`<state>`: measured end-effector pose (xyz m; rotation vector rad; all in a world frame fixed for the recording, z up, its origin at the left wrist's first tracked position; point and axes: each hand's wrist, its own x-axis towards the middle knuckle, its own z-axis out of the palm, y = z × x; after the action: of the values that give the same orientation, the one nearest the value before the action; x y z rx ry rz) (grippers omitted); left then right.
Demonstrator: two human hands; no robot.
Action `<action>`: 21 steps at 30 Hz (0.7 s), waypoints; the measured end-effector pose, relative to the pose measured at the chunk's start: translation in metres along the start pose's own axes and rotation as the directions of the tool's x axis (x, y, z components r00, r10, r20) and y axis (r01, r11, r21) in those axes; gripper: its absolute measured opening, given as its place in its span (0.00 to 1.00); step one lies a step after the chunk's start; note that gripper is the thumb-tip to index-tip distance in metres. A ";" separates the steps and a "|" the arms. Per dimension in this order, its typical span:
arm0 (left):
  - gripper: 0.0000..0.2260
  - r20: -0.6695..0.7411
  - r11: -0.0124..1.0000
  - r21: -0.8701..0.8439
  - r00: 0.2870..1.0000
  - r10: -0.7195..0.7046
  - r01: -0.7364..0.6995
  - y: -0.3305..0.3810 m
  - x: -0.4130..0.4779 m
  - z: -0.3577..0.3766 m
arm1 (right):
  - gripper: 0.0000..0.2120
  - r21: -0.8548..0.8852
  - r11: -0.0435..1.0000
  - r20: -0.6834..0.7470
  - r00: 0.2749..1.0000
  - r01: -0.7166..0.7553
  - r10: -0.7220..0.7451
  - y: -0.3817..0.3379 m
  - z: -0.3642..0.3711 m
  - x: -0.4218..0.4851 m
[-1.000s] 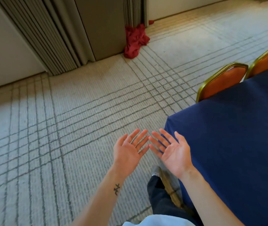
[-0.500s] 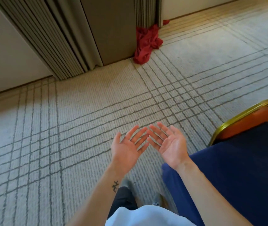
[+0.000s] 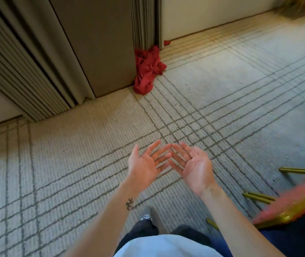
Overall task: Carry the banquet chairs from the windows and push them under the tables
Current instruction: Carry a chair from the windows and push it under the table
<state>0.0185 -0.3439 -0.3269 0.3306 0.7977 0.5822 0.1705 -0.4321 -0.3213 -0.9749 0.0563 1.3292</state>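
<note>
My left hand (image 3: 145, 164) and my right hand (image 3: 194, 166) are held out in front of me, palms up, fingers straight, fingertips nearly touching. Neither holds anything. At the lower right edge an orange banquet chair with a gold frame (image 3: 289, 206) shows its back and gold legs, blurred. It stands against the blue-clothed table (image 3: 296, 242), of which only a dark corner shows. Both hands are well left of the chair and apart from it.
Grey folded curtains (image 3: 27, 67) and a brown wall panel (image 3: 96, 43) stand ahead. A crumpled red cloth (image 3: 148, 69) lies on the floor at the panel's foot. Pale carpet with grey grid lines (image 3: 240, 89) stretches ahead and to the right.
The view has swung left and away from the table, so the blue cloth and chairs have slid to the lower right edge. My hands stay open and empty in front of me.
</note>
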 end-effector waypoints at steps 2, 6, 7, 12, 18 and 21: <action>0.35 0.044 0.999 0.021 0.999 -0.026 0.025 0.024 0.021 0.020 | 0.24 0.027 0.999 -0.007 0.999 0.043 -0.043 -0.020 0.017 0.016; 0.35 0.098 0.992 0.111 0.993 -0.064 0.053 0.047 0.072 0.065 | 0.24 0.075 0.991 -0.103 0.989 0.109 -0.101 -0.064 0.025 0.053; 0.35 0.100 0.987 0.133 0.990 -0.099 0.085 0.048 0.093 0.080 | 0.24 0.089 0.989 -0.116 0.987 0.118 -0.107 -0.078 0.022 0.067; 0.35 0.064 0.966 0.236 0.991 -0.120 0.102 0.050 0.170 0.129 | 0.23 0.120 0.977 -0.188 0.971 0.173 -0.149 -0.131 0.001 0.121; 0.36 0.057 0.942 0.302 0.984 -0.168 0.143 0.033 0.289 0.218 | 0.24 0.234 0.942 -0.254 0.951 0.240 -0.179 -0.226 -0.047 0.204; 0.37 0.067 0.918 0.348 0.972 -0.226 0.190 0.026 0.350 0.287 | 0.24 0.278 0.924 -0.285 0.941 0.262 -0.181 -0.289 -0.071 0.245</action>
<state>0.4179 -0.1297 -0.3258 0.5809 0.8184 0.2215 0.5160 -0.2621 -0.3381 -0.8463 0.3339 0.9434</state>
